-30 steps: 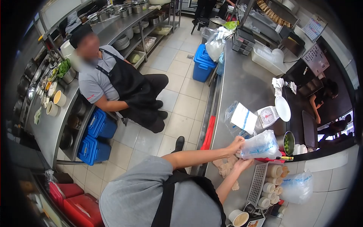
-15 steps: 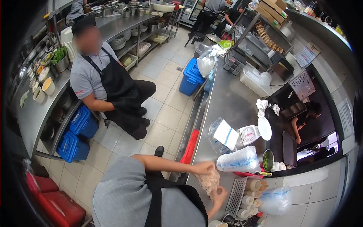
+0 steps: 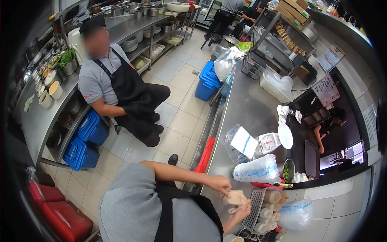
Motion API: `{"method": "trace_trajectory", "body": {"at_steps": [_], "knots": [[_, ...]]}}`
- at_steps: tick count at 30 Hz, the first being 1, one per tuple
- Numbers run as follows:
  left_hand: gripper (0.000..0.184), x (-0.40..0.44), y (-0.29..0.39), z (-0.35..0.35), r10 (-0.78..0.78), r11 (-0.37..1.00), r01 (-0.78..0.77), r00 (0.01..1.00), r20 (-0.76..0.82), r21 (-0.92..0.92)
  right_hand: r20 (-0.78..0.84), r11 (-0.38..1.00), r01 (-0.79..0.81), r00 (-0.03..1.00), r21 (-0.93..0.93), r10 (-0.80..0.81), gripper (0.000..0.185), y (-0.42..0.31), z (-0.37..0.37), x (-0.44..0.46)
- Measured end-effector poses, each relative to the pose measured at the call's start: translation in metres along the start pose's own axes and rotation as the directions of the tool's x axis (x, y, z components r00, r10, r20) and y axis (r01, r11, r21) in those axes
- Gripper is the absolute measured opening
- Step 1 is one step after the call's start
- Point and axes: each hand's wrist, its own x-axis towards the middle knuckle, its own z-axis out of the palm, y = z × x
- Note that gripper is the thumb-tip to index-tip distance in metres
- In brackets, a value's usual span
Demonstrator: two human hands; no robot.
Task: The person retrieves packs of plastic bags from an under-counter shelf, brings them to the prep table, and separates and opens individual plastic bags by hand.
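Note:
At the near end of the steel counter (image 3: pixel 236 117), my left hand (image 3: pixel 219 184) is closed on the upper left edge of a crumpled beige cloth (image 3: pixel 235 198). My right hand (image 3: pixel 242 210) grips the same cloth from its lower right side, fingers folded around the edge. The cloth hangs bunched between both hands, just left of a grey plastic basket (image 3: pixel 254 209). Beyond my left hand lies a clear plastic bag bundle with blue print (image 3: pixel 258 169).
A white dial scale (image 3: pixel 268 142) stands farther along the counter, near a bowl of green fruit (image 3: pixel 288 169). White-capped bottles (image 3: pixel 266 213) sit by the basket. A co-worker in a black apron (image 3: pixel 129 84) stands across the aisle. Blue lidded bins (image 3: pixel 207 80) line the floor.
The cloth has gone from a long gathered bunch to a smaller, flatter shape. My left hand has moved slightly down and my right hand slightly right. The whole view has shifted a little.

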Motion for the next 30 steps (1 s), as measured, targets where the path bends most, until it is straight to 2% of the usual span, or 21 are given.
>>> {"method": "trace_trajectory", "body": {"at_steps": [2, 3, 4, 5, 6, 7, 8, 10, 11, 12, 14, 16, 19, 20, 23, 24, 27, 28, 30], "knots": [[0.029, 0.008, -0.014, -0.018, -0.004, 1.0, 0.004, 0.998, 0.064, -0.003, 0.002, 0.998, 0.051, 0.999, -0.026, -0.051, 0.022, 0.003, -0.031, 0.01], [0.026, 0.017, -0.032, -0.025, 0.082, 0.995, -0.074, 0.99, -0.112, 0.071, -0.002, 0.929, 0.17, 0.984, -0.33, -0.181, 0.022, 0.006, -0.041, 0.011], [0.022, 0.028, -0.049, -0.033, 0.178, 0.978, -0.139, 0.945, -0.275, 0.156, 0.033, 0.755, 0.261, 0.953, -0.601, -0.302, 0.023, 0.008, -0.049, 0.012], [0.016, 0.037, -0.054, -0.045, 0.197, 0.968, -0.105, 0.882, -0.428, 0.23, 0.103, 0.497, 0.312, 0.91, -0.81, -0.402, 0.024, 0.01, -0.057, 0.012], [0.012, 0.048, -0.056, -0.06, 0.225, 0.954, -0.063, 0.796, -0.563, 0.293, 0.126, 0.479, 0.376, 0.871, -0.793, -0.474, 0.029, 0.021, -0.061, 0.017], [0.016, 0.062, -0.058, -0.077, 0.227, 0.955, -0.054, 0.766, -0.601, 0.292, 0.156, 0.44, 0.423, 0.838, -0.792, -0.523, 0.029, 0.034, -0.058, 0.022], [0.024, 0.078, -0.064, -0.088, 0.313, 0.92, -0.055, 0.698, -0.644, 0.387, 0.179, 0.393, 0.458, 0.801, -0.797, -0.571, 0.03, 0.041, -0.057, 0.023], [0.039, 0.103, -0.08, -0.097, 0.384, 0.803, 0.069, 0.699, -0.603, 0.592, 0.19, 0.552, 0.435, 0.875, -0.712, -0.444, 0.033, 0.021, -0.014, 0.003], [0.042, 0.112, -0.089, -0.099, 0.363, 0.752, 0.104, 0.76, -0.54, 0.651, 0.19, 0.61, 0.385, 0.913, -0.692, -0.36, 0.035, 0.026, -0.004, 0.002], [0.044, 0.112, -0.097, -0.095, 0.296, 0.7, 0.156, 0.825, -0.482, 0.697, 0.3, 0.53, 0.453, 0.887, -0.717, -0.352, 0.035, 0.01, 0.015, -0.006], [0.051, 0.109, -0.151, -0.07, -0.055, 0.69, 0.27, 0.945, -0.323, 0.672, 0.37, 0.625, 0.466, 0.883, -0.626, -0.288, 0.033, 0.034, 0.028, -0.003], [0.053, 0.106, -0.163, -0.058, 0.08, 0.691, 0.25, 0.906, -0.416, 0.679, 0.417, 0.658, 0.495, 0.862, -0.567, -0.289, 0.03, 0.047, 0.039, -0.006], [0.054, 0.11, -0.154, -0.067, -0.053, 0.677, 0.286, 0.938, -0.343, 0.678, 0.504, 0.499, 0.537, 0.837, -0.681, -0.214, 0.028, 0.065, 0.045, -0.011], [0.044, 0.113, -0.154, -0.067, 0.044, 0.692, 0.274, 0.907, -0.418, 0.668, 0.511, 0.432, 0.569, 0.821, -0.7, -0.253, 0.026, 0.07, 0.043, -0.013], [0.032, 0.133, -0.123, -0.105, -0.228, 0.721, 0.32, 0.947, -0.226, 0.615, 0.498, 0.398, 0.603, 0.797, -0.691, -0.342, 0.022, 0.073, 0.043, -0.011], [0.021, 0.143, -0.144, -0.106, -0.141, 0.761, 0.311, 0.936, -0.323, 0.57, 0.468, 0.425, 0.589, 0.807, -0.688, -0.361, 0.02, 0.078, 0.043, -0.008], [0.024, 0.144, -0.17, -0.11, -0.094, 0.835, 0.321, 0.884, -0.458, 0.447, 0.382, 0.471, 0.551, 0.828, -0.689, -0.41, 0.014, 0.094, 0.044, -0.003], [0.023, 0.147, -0.175, -0.107, -0.097, 0.864, 0.333, 0.846, -0.524, 0.377, 0.361, 0.46, 0.544, 0.829, -0.702, -0.427, 0.012, 0.094, 0.047, -0.004], [0.019, 0.157, -0.18, -0.109, -0.218, 0.878, 0.396, 0.831, -0.513, 0.268, 0.331, 0.451, 0.53, 0.83, -0.718, -0.449, 0.009, 0.095, 0.05, -0.007]]}}
